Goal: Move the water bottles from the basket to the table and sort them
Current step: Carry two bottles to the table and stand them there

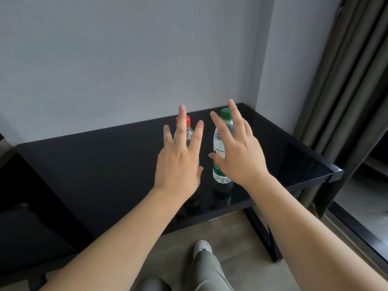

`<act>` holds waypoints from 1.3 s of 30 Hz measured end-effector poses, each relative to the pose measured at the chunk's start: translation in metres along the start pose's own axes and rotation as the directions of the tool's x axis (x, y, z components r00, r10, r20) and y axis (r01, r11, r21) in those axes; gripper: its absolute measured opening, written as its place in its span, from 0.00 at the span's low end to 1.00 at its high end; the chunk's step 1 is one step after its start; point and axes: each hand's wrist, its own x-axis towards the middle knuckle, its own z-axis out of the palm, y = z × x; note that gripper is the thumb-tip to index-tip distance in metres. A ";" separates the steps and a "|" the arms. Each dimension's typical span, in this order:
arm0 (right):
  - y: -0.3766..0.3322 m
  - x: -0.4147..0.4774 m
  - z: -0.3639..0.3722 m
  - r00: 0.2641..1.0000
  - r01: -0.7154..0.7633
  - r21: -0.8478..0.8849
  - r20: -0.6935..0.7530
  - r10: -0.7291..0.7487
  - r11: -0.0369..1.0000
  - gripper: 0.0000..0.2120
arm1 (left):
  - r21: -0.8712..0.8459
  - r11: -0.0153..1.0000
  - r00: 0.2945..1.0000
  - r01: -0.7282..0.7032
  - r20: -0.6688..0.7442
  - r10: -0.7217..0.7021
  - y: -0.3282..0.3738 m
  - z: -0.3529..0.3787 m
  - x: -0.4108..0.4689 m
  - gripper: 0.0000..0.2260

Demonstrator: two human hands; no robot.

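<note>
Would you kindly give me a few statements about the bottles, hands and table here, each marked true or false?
1. The red-capped bottle and the green-capped bottle stand upright on the black table. True.
2. The green-capped bottle stands left of the red-capped bottle. False: it stands to its right.
3. The left hand and the right hand are open, fingers spread. True.
4. The right hand grips the green-capped bottle. False: its fingers are straight and hold nothing.
</note>
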 end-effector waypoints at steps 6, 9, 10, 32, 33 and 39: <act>-0.009 -0.004 0.012 0.996 -0.072 -0.045 0.046 0.074 0.996 0.41 | 0.024 0.998 0.997 0.053 0.057 -0.054 0.004 0.010 0.002 0.48; -0.010 -0.004 0.014 0.995 -0.091 -0.034 0.041 0.092 0.995 0.39 | 0.025 0.997 0.996 0.068 0.061 -0.070 0.005 0.012 0.001 0.49; -0.009 -0.003 0.014 0.995 -0.092 -0.034 0.043 0.094 0.995 0.39 | 0.017 0.997 0.996 0.073 0.056 -0.074 0.005 0.013 0.001 0.49; 0.088 0.030 0.030 0.986 -0.153 -0.083 0.049 0.157 0.985 0.40 | -0.165 0.986 1.000 0.000 0.002 0.001 0.056 0.071 0.087 0.45; 0.094 0.031 0.030 0.986 -0.155 -0.083 0.051 0.159 0.984 0.39 | -0.172 0.985 1.000 -0.005 0.008 0.007 0.060 0.073 0.091 0.45; 0.127 0.041 0.029 0.984 -0.166 -0.101 0.055 0.172 0.981 0.38 | -0.194 0.981 0.999 -0.030 0.021 0.035 0.083 0.086 0.118 0.45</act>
